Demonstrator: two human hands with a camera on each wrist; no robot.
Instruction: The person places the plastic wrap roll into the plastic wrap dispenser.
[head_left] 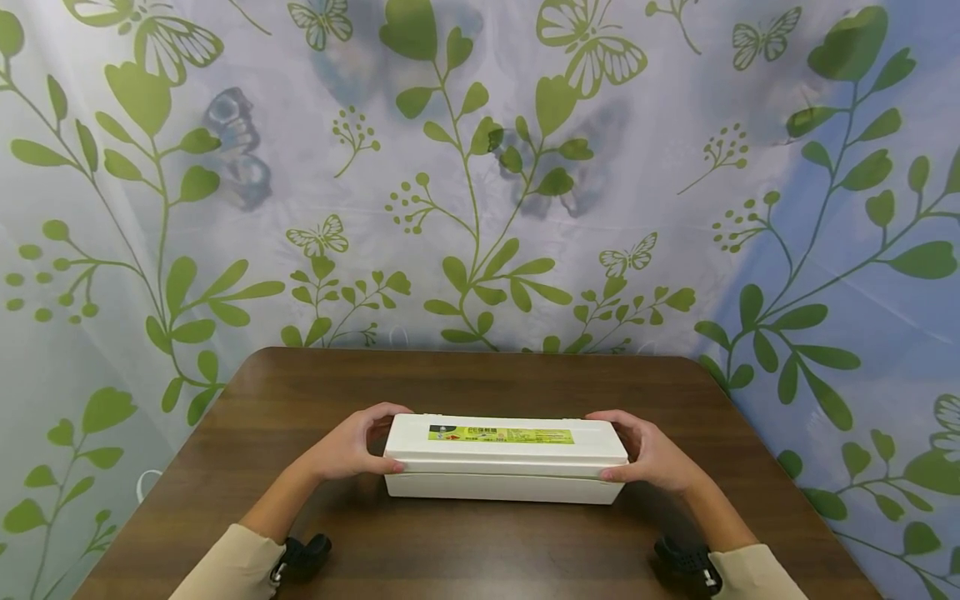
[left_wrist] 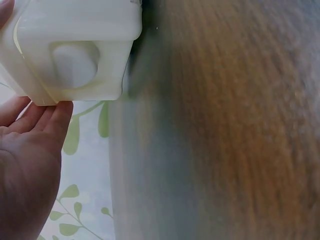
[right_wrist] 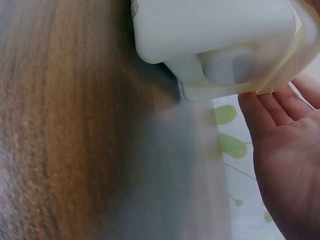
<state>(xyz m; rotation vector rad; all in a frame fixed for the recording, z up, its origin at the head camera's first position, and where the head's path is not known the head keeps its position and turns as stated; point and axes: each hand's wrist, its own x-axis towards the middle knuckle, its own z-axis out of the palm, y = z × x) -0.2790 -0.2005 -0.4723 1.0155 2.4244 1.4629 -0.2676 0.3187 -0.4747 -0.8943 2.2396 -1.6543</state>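
Note:
A long white cling film box with a lid and a green-and-yellow label lies crosswise in the head view. My left hand holds its left end, thumb on the front face and fingers behind. At the other end, my right hand grips it the same way. The left wrist view shows the box's end face with a round hub, the fingers touching its far side. A matching hub on the opposite end appears in the right wrist view, beside the right fingers.
A brown wooden table with rounded far corners lies beneath the box. Behind it hangs a pale curtain printed with green leaves and butterflies. Black wrist straps sit at both beige sleeves.

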